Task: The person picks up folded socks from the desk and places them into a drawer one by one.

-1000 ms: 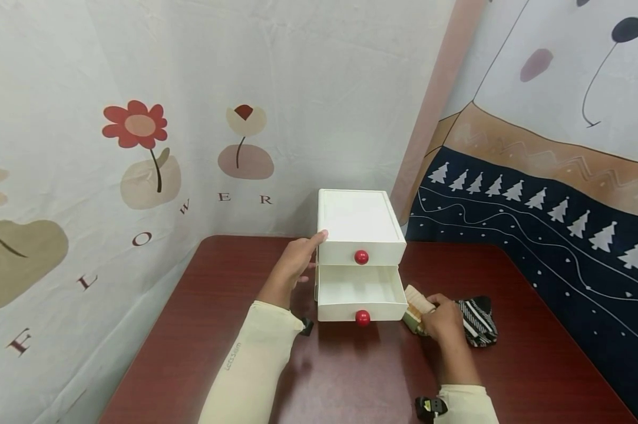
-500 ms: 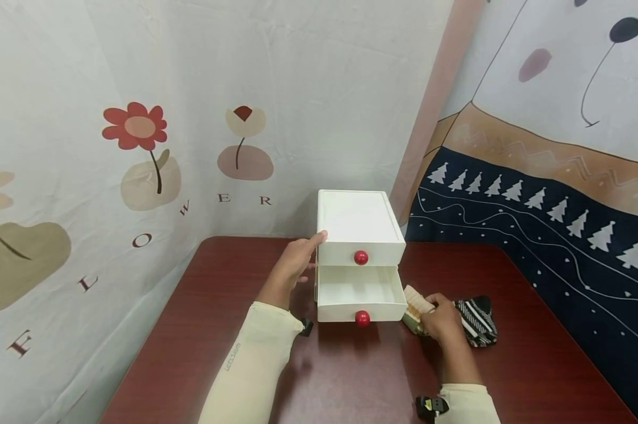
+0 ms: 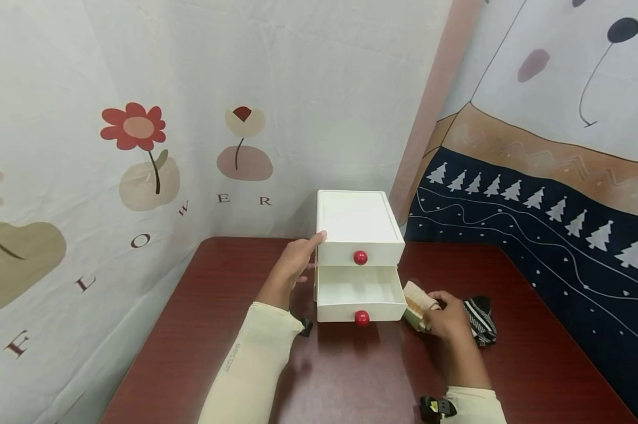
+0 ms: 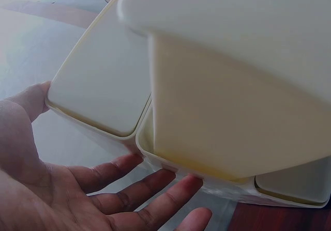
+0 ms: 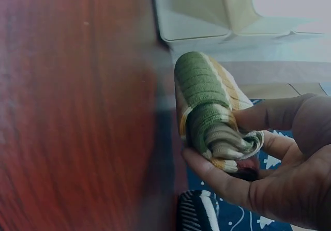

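Observation:
In the head view, a white two-drawer cabinet point(image 3: 358, 217) with red knobs stands on the table, its lower drawer point(image 3: 360, 285) pulled out with nothing inside. My left hand point(image 3: 292, 262) steadies the cabinet's left side, thumb at the top front edge. The left wrist view shows those fingers point(image 4: 150, 205) extended and spread along the side. Right of the drawer, my right hand point(image 3: 448, 318) pinches a rolled sock point(image 5: 207, 96), ribbed in green, cream and orange, between thumb and fingers. Partly behind that hand lies a black-and-white striped sock point(image 3: 480, 323).
The dark red-brown table point(image 3: 234, 294) reaches back to a wall hanging point(image 3: 308, 88) printed with flowers. A navy hanging with white trees point(image 3: 552, 253) borders the right side.
My right hand has shifted slightly to the right, still pinching the rolled sock, and covers more of the striped sock. The left hand and cabinet stay in place.

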Motion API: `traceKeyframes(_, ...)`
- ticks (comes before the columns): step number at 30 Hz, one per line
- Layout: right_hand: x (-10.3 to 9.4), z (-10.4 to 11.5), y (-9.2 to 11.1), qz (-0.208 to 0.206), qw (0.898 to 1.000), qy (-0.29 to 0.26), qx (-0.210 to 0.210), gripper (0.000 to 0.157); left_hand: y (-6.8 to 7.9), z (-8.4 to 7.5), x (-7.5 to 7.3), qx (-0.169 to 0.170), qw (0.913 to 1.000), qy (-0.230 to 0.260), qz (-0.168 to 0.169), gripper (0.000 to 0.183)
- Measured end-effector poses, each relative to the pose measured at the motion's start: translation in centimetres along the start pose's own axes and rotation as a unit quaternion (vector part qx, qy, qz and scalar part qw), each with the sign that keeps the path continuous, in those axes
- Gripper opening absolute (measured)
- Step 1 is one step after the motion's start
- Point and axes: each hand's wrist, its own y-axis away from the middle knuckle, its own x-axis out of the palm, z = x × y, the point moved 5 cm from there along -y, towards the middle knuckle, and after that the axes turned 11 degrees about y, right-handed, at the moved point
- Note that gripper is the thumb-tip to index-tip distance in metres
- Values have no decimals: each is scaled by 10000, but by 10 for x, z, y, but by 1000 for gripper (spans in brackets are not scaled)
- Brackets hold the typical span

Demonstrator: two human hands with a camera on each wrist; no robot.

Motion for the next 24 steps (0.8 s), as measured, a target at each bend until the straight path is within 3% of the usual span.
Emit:
traceKeyframes(15,-21,9,10,172,9975,-685,79,50,2,-1,2,18,9999,-142,-38,85)
traceKeyframes(24,-39,22,18,-348,9975,-607,32,49,2,0,1,8,9999,-51,-88,84)
